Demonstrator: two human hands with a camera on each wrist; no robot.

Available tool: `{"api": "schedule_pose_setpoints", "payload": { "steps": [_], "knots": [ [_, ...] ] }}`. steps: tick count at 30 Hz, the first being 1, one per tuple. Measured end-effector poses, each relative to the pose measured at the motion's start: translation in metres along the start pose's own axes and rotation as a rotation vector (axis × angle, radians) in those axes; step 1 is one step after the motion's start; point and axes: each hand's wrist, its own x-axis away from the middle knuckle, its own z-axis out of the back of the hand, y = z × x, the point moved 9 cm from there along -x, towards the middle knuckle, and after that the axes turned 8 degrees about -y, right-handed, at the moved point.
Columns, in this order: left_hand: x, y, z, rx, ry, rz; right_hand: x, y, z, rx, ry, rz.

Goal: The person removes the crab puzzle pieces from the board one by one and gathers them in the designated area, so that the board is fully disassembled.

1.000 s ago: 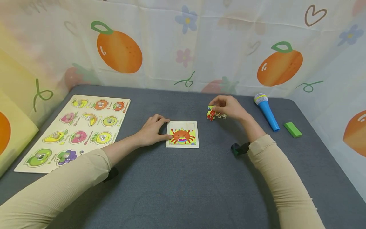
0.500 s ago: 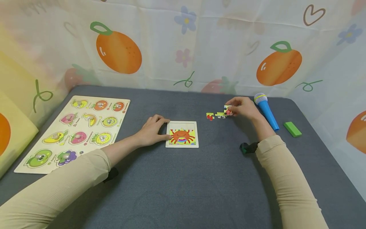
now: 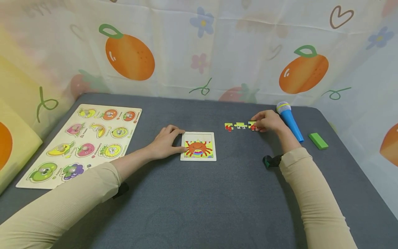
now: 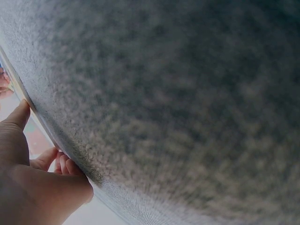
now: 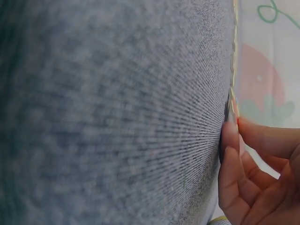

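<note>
In the head view, a small square puzzle tray (image 3: pixel 199 134) with a pale frame lies mid-table, a smiling orange crab picture (image 3: pixel 198 148) filling its lower part. My left hand (image 3: pixel 166 142) rests at the tray's left side, its thumb on the edge and its index finger at the upper left corner. Further right, my right hand (image 3: pixel 267 121) pinches a yellow and red puzzle piece (image 3: pixel 251 125) at table level; the right wrist view shows this thin piece between thumb and fingers. Left of it lie a yellow puzzle piece (image 3: pixel 240 125) and a yellow and red puzzle piece (image 3: pixel 228 127).
A large wooden fruit puzzle board (image 3: pixel 102 138) lies at the left, partly under the left arm. At the right are a blue toy microphone (image 3: pixel 291 122) and a green block (image 3: pixel 318 141). A fruit-patterned curtain (image 3: pixel 217 52) hangs behind the grey table (image 3: pixel 199 200).
My right hand has moved right with the puzzle piece and lowered it to the table at the right end of the row. The left hand and the tray have stayed still.
</note>
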Motion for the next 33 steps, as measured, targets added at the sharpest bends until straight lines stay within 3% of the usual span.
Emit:
{"api": "schedule_pose_setpoints", "payload": {
  "steps": [33],
  "knots": [
    [0.0002,-0.0011,-0.0005,-0.002,-0.009,0.003,0.0012,-0.0004,-0.0011,-0.055,-0.007,-0.041]
  ]
}}
